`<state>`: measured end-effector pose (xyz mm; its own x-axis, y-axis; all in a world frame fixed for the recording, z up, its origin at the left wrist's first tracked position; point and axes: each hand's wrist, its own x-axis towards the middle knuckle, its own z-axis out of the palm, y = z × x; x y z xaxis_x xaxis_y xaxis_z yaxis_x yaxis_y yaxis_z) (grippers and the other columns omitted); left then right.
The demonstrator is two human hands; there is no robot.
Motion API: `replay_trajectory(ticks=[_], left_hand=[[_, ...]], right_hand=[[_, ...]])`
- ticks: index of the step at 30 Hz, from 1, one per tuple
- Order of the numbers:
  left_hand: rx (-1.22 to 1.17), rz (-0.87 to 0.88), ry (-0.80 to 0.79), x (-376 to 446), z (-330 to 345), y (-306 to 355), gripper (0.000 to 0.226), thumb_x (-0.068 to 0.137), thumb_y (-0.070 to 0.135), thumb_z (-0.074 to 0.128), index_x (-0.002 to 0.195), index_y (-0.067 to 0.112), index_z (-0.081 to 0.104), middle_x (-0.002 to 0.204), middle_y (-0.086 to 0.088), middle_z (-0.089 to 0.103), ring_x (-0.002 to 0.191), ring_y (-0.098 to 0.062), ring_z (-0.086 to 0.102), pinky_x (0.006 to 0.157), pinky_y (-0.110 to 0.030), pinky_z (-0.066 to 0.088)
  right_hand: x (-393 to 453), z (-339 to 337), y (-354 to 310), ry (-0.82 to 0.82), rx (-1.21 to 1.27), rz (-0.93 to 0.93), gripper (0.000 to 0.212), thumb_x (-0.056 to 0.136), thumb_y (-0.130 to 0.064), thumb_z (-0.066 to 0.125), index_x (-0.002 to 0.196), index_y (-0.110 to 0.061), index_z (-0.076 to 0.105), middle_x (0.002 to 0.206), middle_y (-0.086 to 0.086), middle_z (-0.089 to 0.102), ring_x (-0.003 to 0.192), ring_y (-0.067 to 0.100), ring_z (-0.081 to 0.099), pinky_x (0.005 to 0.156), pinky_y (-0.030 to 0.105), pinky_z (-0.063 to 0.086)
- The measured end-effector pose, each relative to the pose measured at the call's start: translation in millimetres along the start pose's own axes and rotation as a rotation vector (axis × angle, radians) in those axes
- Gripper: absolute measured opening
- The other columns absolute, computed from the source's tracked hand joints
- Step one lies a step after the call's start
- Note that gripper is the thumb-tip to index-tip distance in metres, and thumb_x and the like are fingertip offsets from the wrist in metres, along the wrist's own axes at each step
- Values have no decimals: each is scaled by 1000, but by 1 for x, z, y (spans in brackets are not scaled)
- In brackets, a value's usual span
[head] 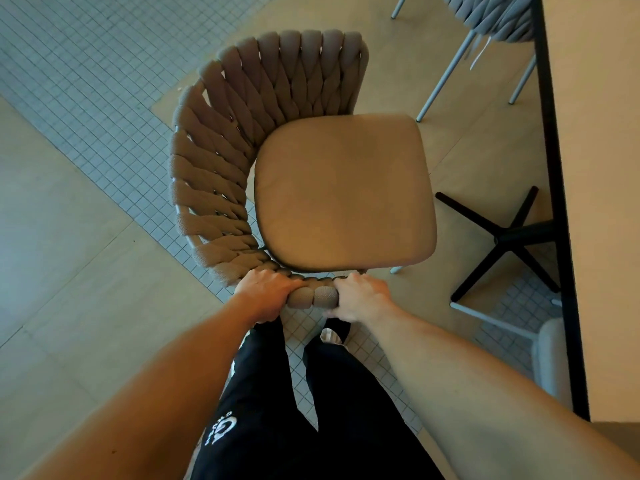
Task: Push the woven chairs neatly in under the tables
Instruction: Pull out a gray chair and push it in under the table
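Gripping the woven chair (277, 161) by its near arm end, left hand (266, 292) and right hand (360, 297) both clamped there; out on open floor beside the table (602, 168), not yet under; another chair (491, 15) apparently tucked.

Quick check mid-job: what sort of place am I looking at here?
Probably a cafe or restaurant seating area. A long table stands on a black cross-shaped pedestal base, several matching woven chairs sit along it, including the one both hands grip, and the floor is tiled.
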<state>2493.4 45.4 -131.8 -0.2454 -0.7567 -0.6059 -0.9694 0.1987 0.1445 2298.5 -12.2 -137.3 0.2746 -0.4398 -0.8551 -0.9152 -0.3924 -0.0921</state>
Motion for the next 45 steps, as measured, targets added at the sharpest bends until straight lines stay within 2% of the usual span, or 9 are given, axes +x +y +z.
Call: replay_trajectory(ticks=[4, 8, 21, 26, 30, 34, 38, 45], left_hand=[[28, 24, 31, -11, 3, -13, 64, 95, 27, 60, 148, 49, 34, 131, 12, 59, 118, -17, 57, 88, -33, 49], [41, 22, 30, -22, 6, -23, 61, 98, 27, 56, 149, 50, 32, 129, 13, 61, 111, -15, 61, 84, -30, 48], [93, 41, -32, -35, 0, -32, 62, 100, 27, 53, 151, 49, 27, 127, 10, 62, 109, -16, 62, 88, -32, 49], [123, 43, -40, -31, 9, -36, 58, 99, 31, 55, 148, 49, 31, 126, 12, 63, 110, -14, 62, 92, -33, 50], [123, -13, -132, -28, 12, -36, 68, 88, 49, 66, 147, 45, 33, 130, 10, 61, 118, -19, 58, 97, -39, 48], [22, -70, -149, -30, 7, -37, 82, 82, 75, 54, 152, 41, 29, 140, 4, 56, 129, -24, 52, 106, -48, 41], [-7, -106, -62, -44, -6, -41, 82, 85, 80, 38, 155, 38, 26, 151, 2, 47, 139, -26, 40, 113, -50, 32], [-84, -200, 90, -89, -11, -64, 78, 87, 80, 35, 152, 38, 33, 156, 5, 39, 144, -26, 32, 117, -50, 27]], right_hand=[[-5, 6, -16, 5, 38, -2, 66, 82, -73, 66, 127, -25, 59, 124, 5, 56, 117, 33, 56, 94, 52, 49], [-9, 11, -35, 0, 42, -4, 69, 84, -72, 65, 131, -22, 56, 127, 7, 58, 119, 34, 56, 94, 52, 50], [-12, 13, -57, -49, 64, 32, 69, 88, -67, 64, 134, -16, 54, 130, 9, 56, 121, 36, 54, 95, 56, 47], [-9, 14, -53, -44, 61, 4, 69, 85, -67, 67, 133, -20, 53, 128, 7, 57, 120, 35, 55, 95, 53, 49], [-14, 9, -51, -62, 61, -22, 77, 82, -67, 70, 139, -20, 45, 130, 10, 57, 122, 35, 55, 99, 51, 49], [-24, -2, -56, 13, 55, -69, 89, 80, -74, 66, 147, -22, 37, 141, 10, 53, 132, 35, 47, 106, 51, 43], [-34, -17, -66, 56, 44, -101, 93, 80, -77, 64, 150, -22, 35, 147, 9, 47, 138, 36, 40, 107, 54, 39], [-45, -34, -104, 93, 61, -151, 90, 85, -75, 60, 150, -18, 35, 149, 12, 42, 140, 37, 35, 109, 55, 38]])
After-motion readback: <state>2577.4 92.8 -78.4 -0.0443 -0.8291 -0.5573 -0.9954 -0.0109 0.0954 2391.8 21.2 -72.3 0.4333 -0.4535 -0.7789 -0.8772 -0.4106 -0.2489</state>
